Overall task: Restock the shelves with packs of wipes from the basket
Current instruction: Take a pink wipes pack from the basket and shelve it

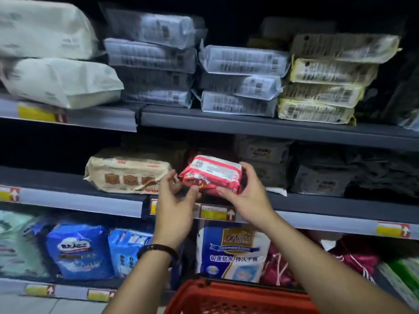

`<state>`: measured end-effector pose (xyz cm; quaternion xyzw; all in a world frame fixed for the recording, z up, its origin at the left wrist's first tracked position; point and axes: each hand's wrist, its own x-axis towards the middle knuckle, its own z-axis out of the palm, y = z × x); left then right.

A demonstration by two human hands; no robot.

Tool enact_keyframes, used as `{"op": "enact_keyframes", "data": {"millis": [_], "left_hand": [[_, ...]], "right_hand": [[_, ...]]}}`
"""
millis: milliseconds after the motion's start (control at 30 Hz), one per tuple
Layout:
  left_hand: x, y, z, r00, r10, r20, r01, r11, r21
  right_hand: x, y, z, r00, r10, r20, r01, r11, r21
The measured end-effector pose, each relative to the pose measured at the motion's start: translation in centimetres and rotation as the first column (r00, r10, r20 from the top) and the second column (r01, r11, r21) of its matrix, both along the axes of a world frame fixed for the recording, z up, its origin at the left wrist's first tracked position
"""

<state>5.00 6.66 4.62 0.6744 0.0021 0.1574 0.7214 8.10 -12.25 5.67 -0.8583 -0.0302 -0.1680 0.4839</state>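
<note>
Red plastic basket (238, 298): being kept at the bottom edge of the view, nearest the camera; contents not visible. Left hand (174, 209) and right hand (244, 196): being held at the middle shelf (79, 198). Pink pack of wipes (212, 174): being pinched between the right thumb and fingers, the left fingertips touching its lower left corner; the pack is at the shelf's front edge, just beside a beige pack (127, 171). Step judged in hand: placing. Next move is judged to call for the pack being pushed back into the gap, then released. Writing: the pink pack's print is too blurred to read; Chinese characters are showing on a blue-and-white bag (233, 250) below; barcoded packs (240, 80) are stacked on the top shelf.
</note>
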Motion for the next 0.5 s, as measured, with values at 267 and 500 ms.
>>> {"op": "enact_keyframes", "data": {"millis": [267,500], "left_hand": [[1.7,1.7,-0.9,0.998,0.052,0.036,-0.064,0.825,0.562],[1.7,0.1,-2.3,0.993,0.068,-0.097,0.032,0.635,0.772]], "right_hand": [[3.1,2.3,-1.4,0.997,-0.059,-0.056,0.04,0.953,-0.3],[2.4,1.9,-1.1,0.995,-0.078,-0.056,0.057,0.95,-0.308]]}}
